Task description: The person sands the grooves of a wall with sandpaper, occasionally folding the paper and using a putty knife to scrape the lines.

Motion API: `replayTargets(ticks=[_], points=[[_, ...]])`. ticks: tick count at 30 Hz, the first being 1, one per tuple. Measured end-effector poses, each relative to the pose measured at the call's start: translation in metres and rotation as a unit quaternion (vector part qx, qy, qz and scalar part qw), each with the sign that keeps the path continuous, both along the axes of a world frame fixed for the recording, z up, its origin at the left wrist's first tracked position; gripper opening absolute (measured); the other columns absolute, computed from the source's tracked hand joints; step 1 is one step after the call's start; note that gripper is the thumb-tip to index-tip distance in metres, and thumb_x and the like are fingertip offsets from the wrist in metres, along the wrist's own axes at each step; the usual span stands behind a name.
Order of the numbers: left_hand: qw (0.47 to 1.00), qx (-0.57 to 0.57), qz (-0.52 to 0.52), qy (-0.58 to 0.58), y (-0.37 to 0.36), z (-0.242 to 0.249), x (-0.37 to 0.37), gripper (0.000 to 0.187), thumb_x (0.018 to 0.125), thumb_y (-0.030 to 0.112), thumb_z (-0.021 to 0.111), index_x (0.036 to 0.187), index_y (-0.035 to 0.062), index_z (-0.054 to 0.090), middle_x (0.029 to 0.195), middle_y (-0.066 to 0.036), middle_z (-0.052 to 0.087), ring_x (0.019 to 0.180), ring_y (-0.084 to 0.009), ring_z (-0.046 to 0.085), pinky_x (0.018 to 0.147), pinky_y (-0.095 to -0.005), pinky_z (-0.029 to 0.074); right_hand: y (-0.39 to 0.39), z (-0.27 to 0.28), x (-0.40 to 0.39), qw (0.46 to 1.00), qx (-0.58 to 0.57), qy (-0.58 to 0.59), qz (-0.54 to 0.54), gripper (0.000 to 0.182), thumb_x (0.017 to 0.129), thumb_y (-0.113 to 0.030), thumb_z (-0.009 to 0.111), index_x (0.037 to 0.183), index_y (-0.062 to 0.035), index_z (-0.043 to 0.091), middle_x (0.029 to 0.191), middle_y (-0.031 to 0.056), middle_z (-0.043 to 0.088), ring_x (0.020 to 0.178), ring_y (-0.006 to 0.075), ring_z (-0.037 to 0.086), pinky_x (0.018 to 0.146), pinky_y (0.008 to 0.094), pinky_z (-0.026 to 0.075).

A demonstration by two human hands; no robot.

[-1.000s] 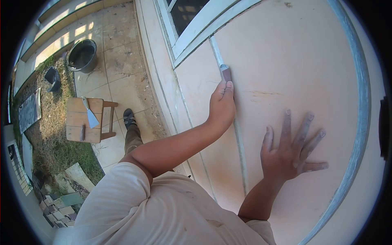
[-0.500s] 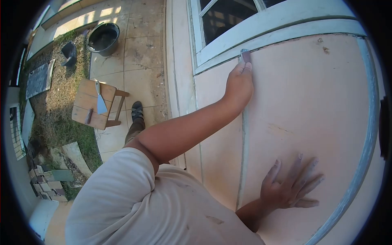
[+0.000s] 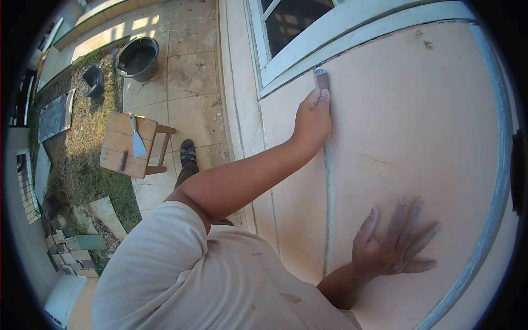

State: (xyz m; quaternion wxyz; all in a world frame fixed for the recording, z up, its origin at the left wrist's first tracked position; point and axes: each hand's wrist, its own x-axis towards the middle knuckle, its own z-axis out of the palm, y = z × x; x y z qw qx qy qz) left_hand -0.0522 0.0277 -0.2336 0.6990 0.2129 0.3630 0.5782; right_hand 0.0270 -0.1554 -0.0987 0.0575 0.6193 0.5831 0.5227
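Note:
My left hand [image 3: 312, 121] is closed with the thumb on top, pinching a small flat brown piece [image 3: 322, 81] with a pale striped end. The piece looks like folded sandpaper, but I cannot be sure. It lies against the peach-coloured wall [image 3: 407, 110], just under the corner of the white window frame [image 3: 291, 71]. Lower down, my right hand [image 3: 388, 247] rests flat on the wall with fingers spread and empty. Whitish dust covers its fingers.
A wooden stool [image 3: 116, 137] carries a putty knife [image 3: 137, 136] and a small brown object [image 3: 122, 160]. Beyond it stand a black tub [image 3: 137, 59] and a dark broken container [image 3: 93, 82]. Tile pieces [image 3: 71, 256] are piled on the ground. A grey-blue strip [image 3: 498, 137] edges the wall.
My left hand has shifted slightly left in view, and the brown piece now sits a little lower below the frame. The whole view has tilted slightly. My right hand stays on the wall.

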Motion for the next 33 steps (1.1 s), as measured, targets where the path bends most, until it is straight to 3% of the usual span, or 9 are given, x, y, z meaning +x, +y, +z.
replayTargets(ticks=[5,8,14,17,20,22,26,30,33], points=[[0.995,0.074,-0.060,0.025,-0.053,-0.008,-0.016,0.031,0.106,0.026,0.040,0.107,0.0014,0.057,0.075,0.002,0.050,0.070,-0.0076,0.042,0.065,-0.0264,0.040,0.000,-0.002,-0.002,1.000,0.008,0.001,-0.005,0.036,0.090,-0.045,0.063,0.122,-0.0303,0.067,0.134,-0.0059,0.062,0.136,0.0308,0.046,0.118,0.0566,-0.006],[0.976,0.138,-0.110,0.131,-0.058,-0.028,-0.062,0.038,0.104,0.024,0.046,0.135,0.0033,0.054,0.089,-0.002,0.061,0.082,-0.0086,0.051,0.078,-0.0254,0.044,0.002,-0.004,0.002,0.999,0.031,0.014,0.025,0.032,0.088,-0.041,0.065,0.117,-0.0279,0.069,0.128,-0.0068,0.066,0.134,0.0305,0.049,0.118,0.0570,-0.004],[0.948,0.195,-0.074,0.239,-0.063,-0.050,-0.142,0.030,0.102,0.017,0.052,0.125,0.0006,0.061,0.104,-0.008,0.069,0.094,-0.0106,0.059,0.086,-0.0273,0.047,-0.003,-0.015,0.007,0.995,0.080,0.037,0.036,0.017,0.087,-0.027,0.063,0.101,-0.0229,0.071,0.110,-0.0064,0.072,0.125,0.0339,0.056,0.118,0.0614,0.004],[0.893,0.300,-0.175,0.285,-0.043,-0.031,-0.159,0.026,0.098,0.010,0.056,0.122,0.0029,0.064,0.104,-0.010,0.071,0.093,-0.0173,0.066,0.088,-0.0306,0.049,-0.008,-0.024,0.011,0.989,0.112,0.074,0.065,0.015,0.083,-0.018,0.062,0.095,-0.0211,0.071,0.109,-0.0052,0.072,0.123,0.0338,0.057,0.119,0.0582,0.006],[0.763,0.457,-0.295,0.349,-0.016,-0.015,-0.167,0.028,0.089,0.004,0.064,0.117,0.0089,0.068,0.101,-0.008,0.072,0.089,-0.0244,0.069,0.088,-0.0352,0.052,-0.015,-0.039,-0.004,0.973,0.145,0.163,0.070,0.018,0.081,-0.015,0.061,0.095,-0.0173,0.071,0.109,-0.0029,0.072,0.123,0.0327,0.057,0.120,0.0580,0.005],[0.617,0.648,-0.275,0.353,0.001,-0.007,-0.164,0.027,0.081,0.002,0.069,0.105,0.0143,0.072,0.106,-0.004,0.069,0.101,-0.0231,0.066,0.090,-0.0368,0.051,-0.006,-0.047,-0.025,0.961,0.150,0.228,0.043,0.022,0.079,-0.013,0.062,0.097,-0.0162,0.072,0.113,0.0000,0.070,0.127,0.0309,0.054,0.119,0.0594,0.003],[0.490,0.737,-0.272,0.378,0.008,0.011,-0.151,0.033,0.070,0.004,0.072,0.098,0.0225,0.073,0.102,0.005,0.065,0.109,-0.0185,0.061,0.100,-0.0429,0.045,-0.005,-0.073,-0.092,0.849,-0.024,0.525,0.057,0.027,0.079,-0.017,0.071,0.105,-0.0181,0.071,0.118,0.0020,0.066,0.130,0.0268,0.050,0.116,0.0623,0.017],[0.416,0.793,-0.277,0.349,0.006,0.010,-0.135,0.029,0.071,0.006,0.072,0.094,0.0243,0.074,0.097,0.006,0.063,0.105,-0.0155,0.061,0.102,-0.0455,0.040,-0.006,-0.108,-0.122,0.802,-0.059,0.595,-0.020,0.033,0.080,-0.025,0.074,0.111,-0.0164,0.069,0.117,0.0026,0.066,0.126,0.0262,0.053,0.113,0.0623,0.025],[0.418,0.793,-0.272,0.351,-0.003,0.018,-0.128,0.026,0.071,0.008,0.072,0.092,0.0247,0.074,0.094,0.007,0.063,0.103,-0.0147,0.061,0.100,-0.0445,0.041,-0.014,-0.116,-0.118,0.792,-0.053,0.608,-0.036,0.037,0.081,-0.030,0.074,0.115,-0.0166,0.067,0.118,0.0018,0.066,0.124,0.0270,0.053,0.113,0.0626,0.024]])
